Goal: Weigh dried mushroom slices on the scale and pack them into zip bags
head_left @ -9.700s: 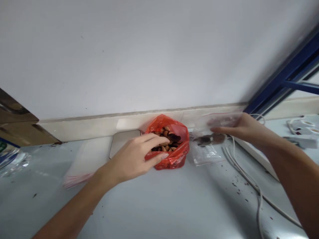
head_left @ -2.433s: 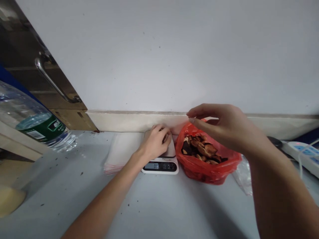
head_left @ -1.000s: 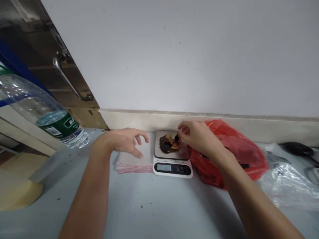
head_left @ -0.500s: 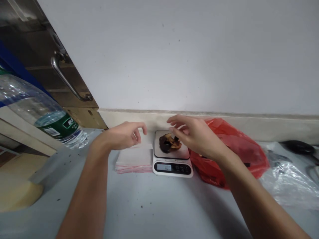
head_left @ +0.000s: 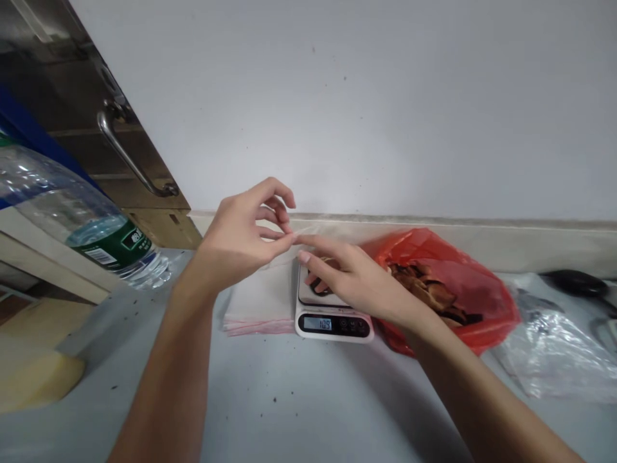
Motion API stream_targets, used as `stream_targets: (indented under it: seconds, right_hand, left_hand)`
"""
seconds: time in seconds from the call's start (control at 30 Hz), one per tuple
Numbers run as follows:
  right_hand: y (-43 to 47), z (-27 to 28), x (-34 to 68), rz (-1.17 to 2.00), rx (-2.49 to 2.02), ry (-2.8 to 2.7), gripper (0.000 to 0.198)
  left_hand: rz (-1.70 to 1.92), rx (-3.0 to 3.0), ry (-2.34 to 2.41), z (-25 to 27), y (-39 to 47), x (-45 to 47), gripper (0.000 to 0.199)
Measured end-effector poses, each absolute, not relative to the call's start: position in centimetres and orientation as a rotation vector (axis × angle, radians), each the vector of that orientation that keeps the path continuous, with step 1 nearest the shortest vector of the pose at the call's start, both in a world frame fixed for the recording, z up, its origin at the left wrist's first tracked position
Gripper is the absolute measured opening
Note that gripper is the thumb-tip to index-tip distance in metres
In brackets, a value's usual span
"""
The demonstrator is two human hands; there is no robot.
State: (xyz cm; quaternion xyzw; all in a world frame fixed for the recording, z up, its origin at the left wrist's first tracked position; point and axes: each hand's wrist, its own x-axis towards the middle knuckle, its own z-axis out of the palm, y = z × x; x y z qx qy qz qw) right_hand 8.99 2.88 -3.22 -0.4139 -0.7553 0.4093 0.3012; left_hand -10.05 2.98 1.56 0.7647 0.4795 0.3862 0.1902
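Just above the scale's left edge, my left hand (head_left: 250, 231) pinches a thin clear plastic bag (head_left: 285, 258) between thumb and fingers. My right hand (head_left: 344, 273) reaches over the scale, its index fingertip meeting the left fingertips at the film, thumb held apart. Beneath it, the white digital kitchen scale (head_left: 308, 326) reads what looks like 10.9. Dark brown dried pieces (head_left: 319, 286) lie on its plate, partly hidden by the right hand. Left of the scale is a stack of clear bags with red-edged openings (head_left: 258, 312).
An open red plastic bag (head_left: 486, 302) with brown dried slices (head_left: 429, 289) stands right of the scale. Beyond it lie clear plastic packaging (head_left: 554, 347) and a black object (head_left: 576, 283). A large water bottle (head_left: 110, 238) leans in from the left. A wall rises behind.
My left hand has risen and moved right, now pinching a film-like bag. My right hand has shifted left from above the dried pieces to meet it.
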Motion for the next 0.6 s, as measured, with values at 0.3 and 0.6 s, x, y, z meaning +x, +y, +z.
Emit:
stream_targets:
  seconds: [0.3,0.6]
  right_hand:
    - [3.1,-2.6,9.3,1.165,-1.043,-1.566,0.013]
    - [3.3,-2.4,10.0,1.397,-0.933,-1.702,0.015]
  left_hand:
    - [0.517,2.309,1.164,1.4,3.0,-10.0,0.113]
    - [0.309,2.204,1.208,0.9,3.5,-10.1,0.118]
